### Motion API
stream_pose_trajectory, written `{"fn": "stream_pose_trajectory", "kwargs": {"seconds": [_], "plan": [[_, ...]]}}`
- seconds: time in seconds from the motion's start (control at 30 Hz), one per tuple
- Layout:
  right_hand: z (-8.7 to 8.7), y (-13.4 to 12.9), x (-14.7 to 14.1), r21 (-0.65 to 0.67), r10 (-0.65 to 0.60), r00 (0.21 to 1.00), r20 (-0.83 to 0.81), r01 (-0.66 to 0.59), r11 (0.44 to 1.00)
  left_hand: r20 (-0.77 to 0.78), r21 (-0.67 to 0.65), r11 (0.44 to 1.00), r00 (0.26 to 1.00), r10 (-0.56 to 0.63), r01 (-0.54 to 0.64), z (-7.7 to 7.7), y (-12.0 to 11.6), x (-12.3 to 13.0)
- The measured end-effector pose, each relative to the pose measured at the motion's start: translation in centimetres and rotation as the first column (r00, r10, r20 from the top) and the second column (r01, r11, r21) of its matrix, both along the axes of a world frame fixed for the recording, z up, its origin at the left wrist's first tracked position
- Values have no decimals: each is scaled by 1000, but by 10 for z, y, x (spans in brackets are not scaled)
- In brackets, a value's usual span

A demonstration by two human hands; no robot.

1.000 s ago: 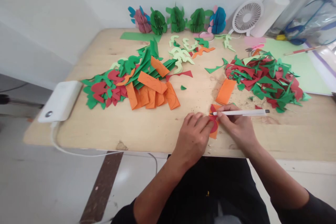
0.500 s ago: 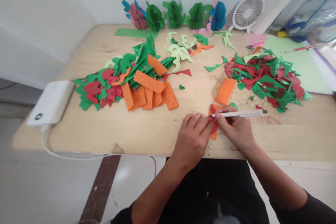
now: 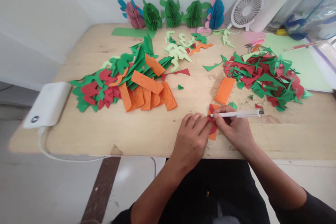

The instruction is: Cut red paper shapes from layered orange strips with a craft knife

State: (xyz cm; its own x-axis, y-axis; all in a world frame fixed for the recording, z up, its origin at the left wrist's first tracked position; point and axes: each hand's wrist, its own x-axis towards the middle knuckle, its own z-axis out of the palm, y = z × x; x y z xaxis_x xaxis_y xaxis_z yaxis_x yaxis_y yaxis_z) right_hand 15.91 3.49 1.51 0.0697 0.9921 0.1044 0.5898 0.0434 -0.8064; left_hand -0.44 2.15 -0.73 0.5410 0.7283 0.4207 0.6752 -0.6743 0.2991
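Observation:
My right hand [image 3: 235,126] pinches a white pen [image 3: 240,113], its tip at the edge of a red paper cutout [image 3: 213,127]. That cutout lies on an orange paper piece [image 3: 213,137] near the table's front edge. With fingers bent and close together, my left hand [image 3: 193,134] holds the cutout down against the orange piece from the left. Its fingertips cover part of both papers. Just beyond my hands lies a folded orange paper rectangle [image 3: 225,90], and a small green scrap [image 3: 232,105] sits by my right fingers.
Left on the table is a heap of green and red cutouts [image 3: 90,89] with orange folded papers [image 3: 147,82]. Paper scraps [image 3: 265,73] pile up at right. Several honeycomb paper figures [image 3: 172,12] and a white fan [image 3: 247,10] stand at the back. A white power bank [image 3: 47,105] with cable lies far left.
The pen has tilted slightly in my right hand and its back end has shifted a little left. My left hand keeps its place on the cutout. The whole view has shifted slightly.

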Motion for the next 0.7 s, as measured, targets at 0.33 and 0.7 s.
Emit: {"fn": "stream_pose_trajectory", "kwargs": {"seconds": [0.33, 0.7], "plan": [[-1, 1, 1, 24, 23, 999, 22, -23, 999, 5, 13, 1000, 1000, 6, -6, 0, 0, 1], [-1, -1, 1, 31, 10, 1000, 25, -10, 999, 23, 14, 1000, 1000, 10, -10, 1, 0, 1]]}}
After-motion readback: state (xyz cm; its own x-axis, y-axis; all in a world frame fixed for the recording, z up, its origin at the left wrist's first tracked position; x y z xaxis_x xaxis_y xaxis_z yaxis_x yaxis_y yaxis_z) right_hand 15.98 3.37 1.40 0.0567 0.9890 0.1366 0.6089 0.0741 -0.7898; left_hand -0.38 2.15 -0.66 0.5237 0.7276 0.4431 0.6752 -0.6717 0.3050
